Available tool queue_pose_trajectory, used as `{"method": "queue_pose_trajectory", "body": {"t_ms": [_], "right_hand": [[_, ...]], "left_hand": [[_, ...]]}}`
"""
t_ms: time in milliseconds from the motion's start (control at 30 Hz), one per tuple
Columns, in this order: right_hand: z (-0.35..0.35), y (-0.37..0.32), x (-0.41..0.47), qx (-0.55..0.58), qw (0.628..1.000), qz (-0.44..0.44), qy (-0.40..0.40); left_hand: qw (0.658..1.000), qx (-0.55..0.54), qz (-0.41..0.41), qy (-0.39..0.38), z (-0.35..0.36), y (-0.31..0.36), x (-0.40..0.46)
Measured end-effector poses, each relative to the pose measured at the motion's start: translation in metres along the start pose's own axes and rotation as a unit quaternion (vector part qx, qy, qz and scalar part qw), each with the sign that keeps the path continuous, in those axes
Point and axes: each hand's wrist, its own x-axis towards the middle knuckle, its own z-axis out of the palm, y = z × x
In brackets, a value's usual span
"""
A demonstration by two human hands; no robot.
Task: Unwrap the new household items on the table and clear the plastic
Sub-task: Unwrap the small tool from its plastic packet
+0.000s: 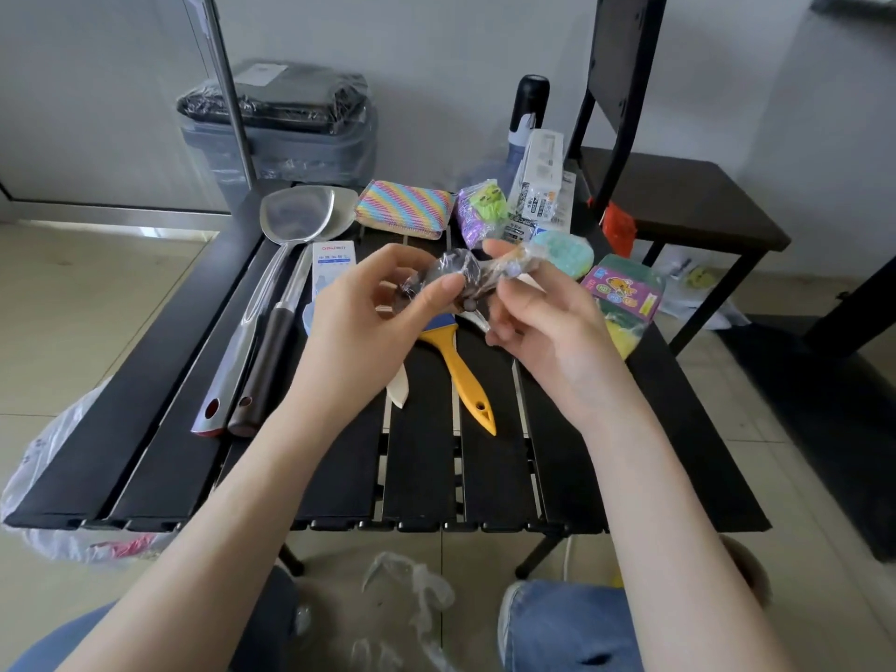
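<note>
You hold a small dark item in clear wrap (pixel 460 278) up over the middle of the black slatted table (pixel 417 477), between both hands. Your left hand (pixel 368 317) pinches the dark end, thumb tip on the film and fingers curled behind it. Your right hand (pixel 538 312) pinches the lighter, twisted end of the wrap, with the lower fingers curled in toward the palm. What the item is I cannot tell through the film.

The likely trouble is the film stretching instead of tearing: pull both ends apart and it may only tighten round the item. If it gives suddenly, the item could drop onto the yellow-handled brush (pixel 460 371) lying directly below, or slip through a gap between the slats to the floor.

Loose plastic (pixel 422 589) already lies on the floor by your knees, near the white bag (pixel 53 458) at the table's left corner; let this piece fall there too and the clearing job grows.
</note>
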Motion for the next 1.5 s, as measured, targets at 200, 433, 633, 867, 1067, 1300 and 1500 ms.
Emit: {"method": "queue_pose_trajectory", "body": {"t_ms": [200,433,633,867,1067,1300,1500], "right_hand": [[0.003,0.007,0.001,-0.056,0.998,-0.014,0.016],[0.015,0.013,0.002,-0.065,0.997,-0.023,0.027],[0.007,0.008,0.01,-0.003,0.992,-0.038,0.121],[0.012,0.008,0.011,0.097,0.991,0.005,0.092],[0.014,0.019,0.016,0.12,0.982,0.049,0.139],[0.014,0.016,0.011,0.124,0.987,0.014,0.096],[0.013,0.012,0.009,0.161,0.982,-0.022,0.096]], "left_hand": [[0.996,0.067,0.054,0.038,0.003,-0.004,-0.008],[0.985,0.114,0.123,0.034,0.002,-0.018,-0.009],[0.999,-0.017,-0.033,0.032,-0.01,-0.012,0.0],[0.921,-0.344,-0.181,-0.007,-0.012,-0.002,0.0],[0.94,-0.29,-0.175,-0.039,-0.011,0.002,0.0],[0.985,-0.083,-0.129,-0.082,-0.008,0.0,-0.007],[0.989,-0.076,-0.098,-0.085,-0.015,-0.001,-0.003]]}}
